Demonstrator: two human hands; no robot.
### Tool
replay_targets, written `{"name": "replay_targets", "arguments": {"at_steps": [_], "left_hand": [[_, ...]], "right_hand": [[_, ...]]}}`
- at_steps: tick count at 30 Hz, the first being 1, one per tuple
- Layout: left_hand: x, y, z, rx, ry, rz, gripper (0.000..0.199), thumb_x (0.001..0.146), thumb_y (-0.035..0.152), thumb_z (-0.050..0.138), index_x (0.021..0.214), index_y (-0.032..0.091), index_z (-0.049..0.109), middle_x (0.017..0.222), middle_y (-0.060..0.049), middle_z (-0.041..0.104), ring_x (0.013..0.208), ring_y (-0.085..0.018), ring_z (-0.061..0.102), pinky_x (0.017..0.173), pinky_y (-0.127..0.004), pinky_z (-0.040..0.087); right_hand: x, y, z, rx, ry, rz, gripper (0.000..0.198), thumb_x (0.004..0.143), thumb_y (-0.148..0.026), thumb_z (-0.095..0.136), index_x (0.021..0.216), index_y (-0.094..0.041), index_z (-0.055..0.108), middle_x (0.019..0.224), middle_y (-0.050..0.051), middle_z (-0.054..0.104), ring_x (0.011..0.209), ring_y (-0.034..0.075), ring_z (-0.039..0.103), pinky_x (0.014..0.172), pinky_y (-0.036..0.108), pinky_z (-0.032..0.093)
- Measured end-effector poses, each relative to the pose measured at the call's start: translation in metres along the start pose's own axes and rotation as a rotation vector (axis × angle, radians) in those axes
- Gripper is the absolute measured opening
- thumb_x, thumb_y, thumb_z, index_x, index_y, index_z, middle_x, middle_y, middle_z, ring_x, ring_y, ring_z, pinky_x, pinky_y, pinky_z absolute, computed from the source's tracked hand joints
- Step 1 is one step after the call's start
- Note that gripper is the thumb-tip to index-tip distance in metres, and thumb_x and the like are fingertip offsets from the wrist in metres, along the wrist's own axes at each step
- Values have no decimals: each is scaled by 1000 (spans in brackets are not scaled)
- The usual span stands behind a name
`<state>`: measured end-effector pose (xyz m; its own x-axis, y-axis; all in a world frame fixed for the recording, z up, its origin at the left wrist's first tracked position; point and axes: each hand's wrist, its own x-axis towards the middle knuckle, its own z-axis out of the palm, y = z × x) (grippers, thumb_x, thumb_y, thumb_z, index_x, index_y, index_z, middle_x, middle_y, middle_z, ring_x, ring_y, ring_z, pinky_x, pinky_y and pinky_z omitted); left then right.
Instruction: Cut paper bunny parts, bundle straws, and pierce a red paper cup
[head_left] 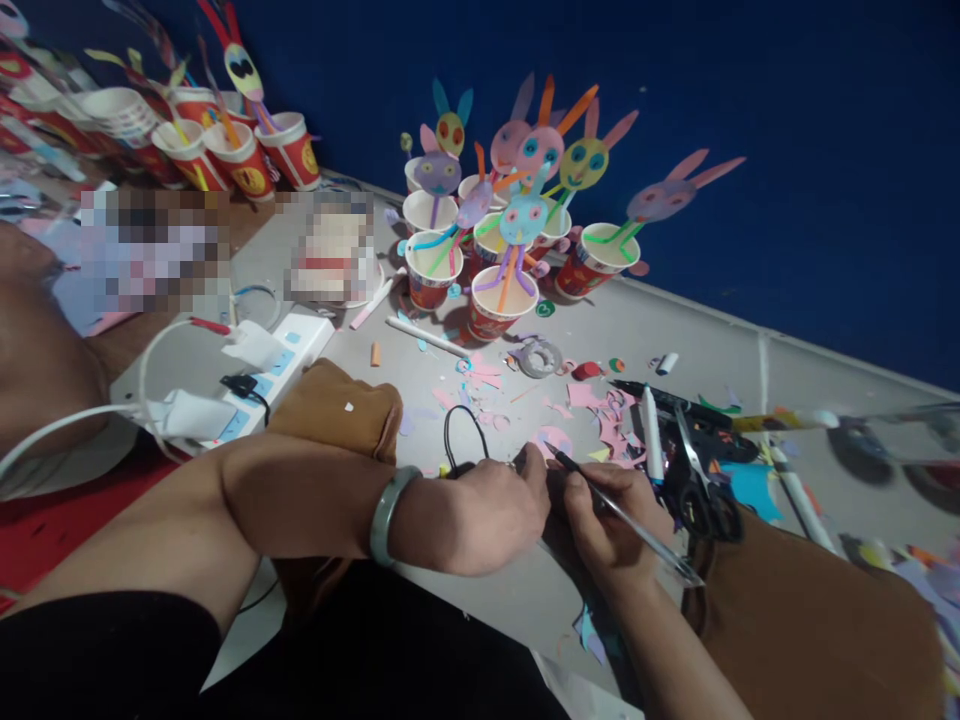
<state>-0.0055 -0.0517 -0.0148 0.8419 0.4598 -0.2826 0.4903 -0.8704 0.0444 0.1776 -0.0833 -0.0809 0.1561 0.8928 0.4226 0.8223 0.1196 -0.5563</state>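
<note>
One pen (636, 526) slants through the right grip (616, 542), both ends protruding.

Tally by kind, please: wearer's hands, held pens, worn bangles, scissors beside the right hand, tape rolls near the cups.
Left hand and right hand: 2
Held pen: 1
Bangle: 1
Scissors: 1 pair
Tape roll: 1
Total: 6

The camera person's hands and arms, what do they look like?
The left hand and right hand are gloveless. A smooth pale green bangle circles the left wrist. A black sleeve covers the upper left arm. The right forearm is bare.
</note>
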Motion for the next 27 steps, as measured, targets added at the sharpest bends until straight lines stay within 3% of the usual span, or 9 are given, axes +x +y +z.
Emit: {"name": "replay_targets", "arguments": {"at_steps": [6, 17, 23, 27], "left_hand": [[1, 2, 5, 4, -2, -15, 62, 95, 13, 38, 155, -1, 32, 154, -38, 35, 99, -30, 73, 61, -32, 60], [1, 1, 3, 28, 8, 3, 60, 97, 13, 36, 154, -3, 32, 155, -39, 33, 108, -32, 71, 67, -33, 62], [1, 3, 2, 54, -27, -22, 62, 95, 13, 38, 155, -2, 30, 156, -37, 33, 100, -28, 74, 64, -33, 62], [2, 3, 1, 46, -31, -21, 62, 96, 13, 37, 155, -4, 29, 157, -37, 32, 101, -28, 73, 65, -33, 63]], "right_hand": [[6, -7, -4, -4, -23, -41, 28, 88, -49, 60, 87, -22, 67, 78, 8, 76, 64, 23, 72, 57, 35, 56], [2, -16, -3, -47, -26, 78, 32, 90, -52, 60, 91, -20, 68, 83, 8, 75, 69, 23, 71, 63, 35, 55], [4, 0, -1, -40, -22, -52, 30, 89, -50, 59, 86, -21, 66, 73, 4, 72, 59, 19, 67, 54, 29, 50], [5, -2, -3, -49, -69, -56, 26, 90, -46, 59, 87, -21, 64, 74, 4, 73, 60, 18, 67, 55, 29, 50]]}}
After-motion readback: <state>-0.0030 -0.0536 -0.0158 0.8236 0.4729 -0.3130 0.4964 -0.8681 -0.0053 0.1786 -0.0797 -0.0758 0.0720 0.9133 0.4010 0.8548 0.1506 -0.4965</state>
